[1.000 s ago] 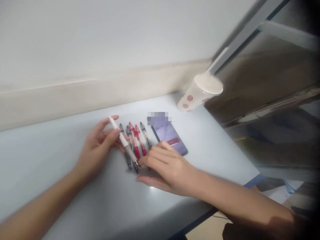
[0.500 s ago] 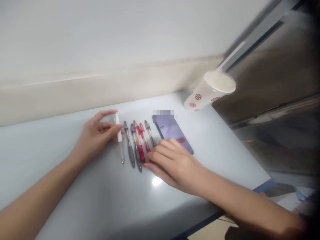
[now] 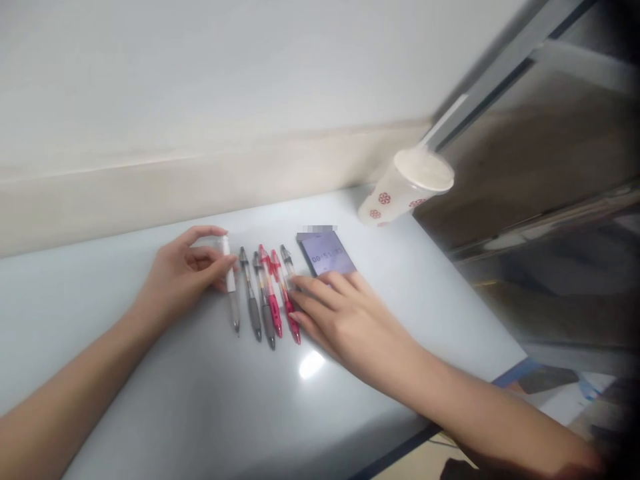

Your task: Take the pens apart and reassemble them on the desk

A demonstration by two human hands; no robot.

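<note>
My left hand (image 3: pixel 187 267) pinches a white pen (image 3: pixel 229 273) near its upper half, index fingertip on its top end, its tip pointing toward me. Beside it lie two clear pens with grey grips, one grey-gripped pen (image 3: pixel 251 297) and a second grey-gripped pen (image 3: pixel 267 320). Right of those are a red pen (image 3: pixel 271 297) and another red pen (image 3: pixel 291 317). My right hand (image 3: pixel 335 313) is closed over the lower part of a clear pen with a dark clip (image 3: pixel 287 259), at the row's right end. Its thumb is close to the second red pen.
Behind my right hand lies a phone (image 3: pixel 325 252) with a timer on its screen, partly covered by the fingers. A white cup with red flower prints (image 3: pixel 400 190) stands near the wall at the back right. The pale table (image 3: pixel 175 400) ends at a right edge.
My right hand has shifted from the second red pen's grip to the dark-clipped pen, uncovering the red pen's lower end. My left hand still holds the white pen. The view has moved slightly.
</note>
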